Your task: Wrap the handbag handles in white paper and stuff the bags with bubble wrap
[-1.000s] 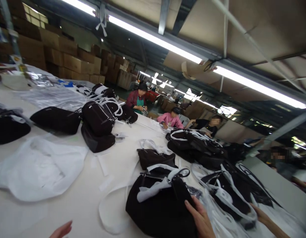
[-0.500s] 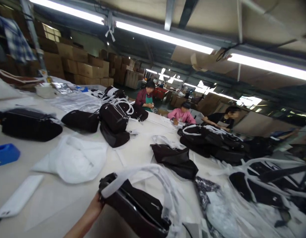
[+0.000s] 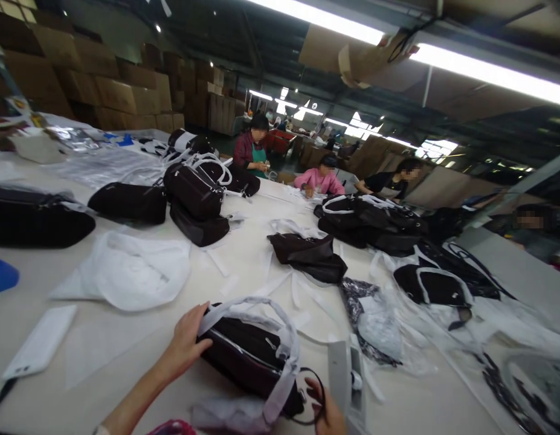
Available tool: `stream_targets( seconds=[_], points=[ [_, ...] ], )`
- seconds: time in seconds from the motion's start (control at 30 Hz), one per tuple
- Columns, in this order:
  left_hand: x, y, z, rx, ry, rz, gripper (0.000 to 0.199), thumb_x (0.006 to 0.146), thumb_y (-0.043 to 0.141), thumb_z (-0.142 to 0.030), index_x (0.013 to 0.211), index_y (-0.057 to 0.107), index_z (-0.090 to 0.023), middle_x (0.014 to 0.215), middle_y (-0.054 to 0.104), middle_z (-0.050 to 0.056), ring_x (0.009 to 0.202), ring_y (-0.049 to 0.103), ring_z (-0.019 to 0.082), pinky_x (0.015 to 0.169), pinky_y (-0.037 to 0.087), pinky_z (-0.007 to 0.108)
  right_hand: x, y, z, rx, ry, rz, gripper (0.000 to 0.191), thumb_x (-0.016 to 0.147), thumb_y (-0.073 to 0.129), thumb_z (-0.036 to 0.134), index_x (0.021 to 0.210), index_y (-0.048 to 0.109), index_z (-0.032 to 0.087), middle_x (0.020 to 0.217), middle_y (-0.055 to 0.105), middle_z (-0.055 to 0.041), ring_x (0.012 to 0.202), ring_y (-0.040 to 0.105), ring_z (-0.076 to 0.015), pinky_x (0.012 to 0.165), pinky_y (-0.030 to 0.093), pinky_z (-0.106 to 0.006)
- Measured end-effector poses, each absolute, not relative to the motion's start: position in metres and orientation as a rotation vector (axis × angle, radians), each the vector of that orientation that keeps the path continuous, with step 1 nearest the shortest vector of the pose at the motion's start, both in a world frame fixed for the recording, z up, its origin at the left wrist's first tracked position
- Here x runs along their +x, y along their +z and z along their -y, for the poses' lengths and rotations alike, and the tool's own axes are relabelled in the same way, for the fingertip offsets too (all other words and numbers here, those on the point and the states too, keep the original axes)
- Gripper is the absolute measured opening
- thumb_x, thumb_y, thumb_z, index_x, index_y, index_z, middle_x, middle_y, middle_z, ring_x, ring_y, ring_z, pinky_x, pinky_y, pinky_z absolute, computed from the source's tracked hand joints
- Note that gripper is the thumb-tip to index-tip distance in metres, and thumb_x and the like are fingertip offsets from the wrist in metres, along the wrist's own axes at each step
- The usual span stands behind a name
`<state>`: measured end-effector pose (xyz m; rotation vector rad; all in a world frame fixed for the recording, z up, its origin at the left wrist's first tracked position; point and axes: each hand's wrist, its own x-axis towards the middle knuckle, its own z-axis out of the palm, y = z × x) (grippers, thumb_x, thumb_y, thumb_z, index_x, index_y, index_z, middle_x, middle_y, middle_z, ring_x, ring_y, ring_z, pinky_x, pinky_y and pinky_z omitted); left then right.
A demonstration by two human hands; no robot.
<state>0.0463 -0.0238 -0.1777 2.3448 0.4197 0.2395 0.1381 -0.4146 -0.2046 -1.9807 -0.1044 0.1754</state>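
A black handbag lies on the table in front of me, its handles wrapped in white padding. A silver zipper runs along its top. My left hand grips the bag's left end, thumb on the near side and fingers over the far side. At the right end, my right hand is curled around a thin black loop beside the bag; its lower part is cut off by the frame edge. Beneath the bag's near side sits a crumpled translucent wrapping.
A white padded bag and a white phone-like device lie left. More black handbags stand behind. A grey dispenser-like object and a patterned plastic bag are right. Co-workers sit across the table.
The view has shifted right and down. My right hand has come into view at the black loop. The handbag now sits more level, with my left hand further over its end.
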Motion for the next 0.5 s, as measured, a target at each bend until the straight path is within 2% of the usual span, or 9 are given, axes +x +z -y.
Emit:
stream_targets(
  seconds=[0.07,0.13,0.2,0.27,0.37,0.43,0.5],
  points=[
    [0.057,-0.175,0.021,2.309,0.26,-0.369,0.075,0.074,0.063,-0.029,0.145,0.043,-0.017,0.147,0.05,0.017,0.136,0.043,0.036,0.117,0.029,0.052,0.151,-0.179,0.421,-2.035,0.123,-0.067,0.035,0.074,0.063,0.045,0.099,0.075,0.025,0.106,0.077,-0.0092,0.107,0.069,-0.0332,0.094,0.053,-0.042],
    [0.064,-0.175,0.02,2.276,0.291,-0.347,0.076,0.073,0.064,-0.031,0.146,0.043,-0.018,0.144,0.052,0.016,0.134,0.046,0.037,0.116,0.031,0.052,0.162,-0.15,0.413,-2.084,0.089,-0.073,0.041,0.078,0.061,0.052,0.105,0.074,0.024,0.119,0.073,-0.0097,0.12,0.061,-0.0346,0.104,0.045,-0.044],
    [0.069,-0.176,0.02,2.242,0.32,-0.343,0.078,0.074,0.064,-0.033,0.147,0.042,-0.017,0.144,0.052,0.016,0.133,0.046,0.037,0.116,0.031,0.051,0.172,-0.123,0.39,-2.118,0.085,0.034,0.049,0.08,0.06,0.055,0.113,0.072,0.021,0.123,0.07,-0.0119,0.123,0.059,-0.0355,0.108,0.04,-0.047],
    [0.071,-0.177,0.019,2.2,0.322,-0.318,0.079,0.075,0.063,-0.036,0.148,0.04,-0.015,0.148,0.048,0.017,0.136,0.042,0.036,0.118,0.028,0.051,0.18,-0.104,0.359,-2.159,0.181,0.097,0.063,0.072,0.072,0.049,0.125,0.066,0.017,0.108,0.076,-0.0125,0.108,0.066,-0.0352,0.1,0.046,-0.047],
    [0.072,-0.179,0.017,2.095,0.305,-0.268,0.079,0.074,0.059,-0.034,0.147,0.04,-0.013,0.153,0.042,0.018,0.141,0.035,0.034,0.121,0.02,0.05,0.186,-0.088,0.322,-2.072,0.241,0.227,0.076,0.068,0.072,0.031,0.14,0.053,0.013,0.078,0.075,-0.0021,0.079,0.07,-0.025,0.084,0.053,-0.038],
    [0.074,-0.177,0.013,1.964,0.263,-0.273,0.083,0.069,0.055,-0.029,0.147,0.039,-0.009,0.153,0.042,0.017,0.142,0.035,0.034,0.121,0.021,0.049,0.176,-0.083,0.313,-1.995,0.09,0.327,0.071,0.073,0.067,0.026,0.141,0.051,0.014,0.079,0.072,0.0004,0.077,0.068,-0.0201,0.083,0.053,-0.033],
    [0.076,-0.171,0.006,1.82,0.166,-0.307,0.086,0.064,0.05,-0.027,0.148,0.039,-0.008,0.148,0.05,0.014,0.138,0.042,0.033,0.118,0.029,0.049,0.153,-0.083,0.315,-1.967,-0.057,0.509,0.055,0.079,0.065,0.028,0.133,0.059,0.019,0.091,0.074,-0.0031,0.087,0.068,-0.0202,0.087,0.053,-0.032]
  ],
)
